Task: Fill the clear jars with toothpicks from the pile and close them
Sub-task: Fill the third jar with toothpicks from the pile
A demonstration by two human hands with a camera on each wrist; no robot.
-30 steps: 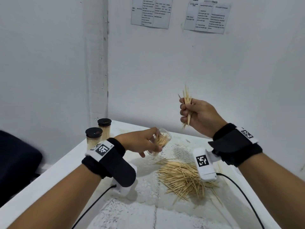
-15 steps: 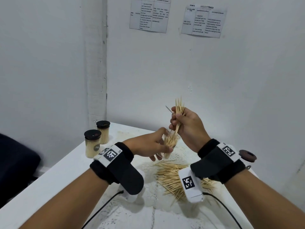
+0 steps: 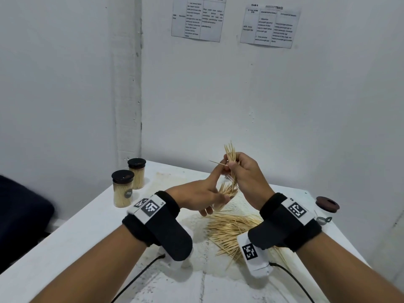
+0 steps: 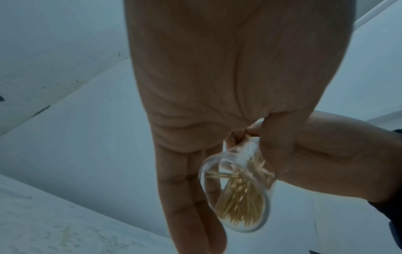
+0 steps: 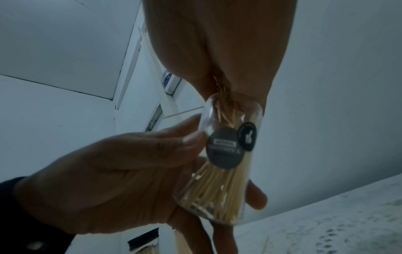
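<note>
The clear jar [image 5: 219, 165] sits tilted in my left hand [image 3: 196, 196], lifted above the table, its open mouth turned up toward my right hand [image 3: 244, 171]. Toothpicks already lie loose inside it, fanned against the wall, and two dark round labels [image 5: 224, 149] show on its side in the right wrist view. My left thumb and fingers are curled round the jar's body; the index finger [image 3: 215, 173] reaches up toward the bundle.

My right hand grips a bundle of toothpicks [image 3: 230, 153] in a closed fist just above the jar. The bundle's lower ends go down into the jar's mouth while its upper ends stick out above my fingers. One stray toothpick [image 3: 218, 164] juts sideways to the left from the fist.

Below my hands the pile of toothpicks [image 3: 229, 230] lies scattered on the white table [image 3: 87, 232], partly behind my right wrist strap. To the left, near the table's far corner, two filled jars with black lids [image 3: 123, 188] stand upright, close together. On the right side of the table rests a dark round lid [image 3: 328, 204], apart from the pile. Two printed sheets [image 3: 270, 27] hang on the wall behind.
</note>
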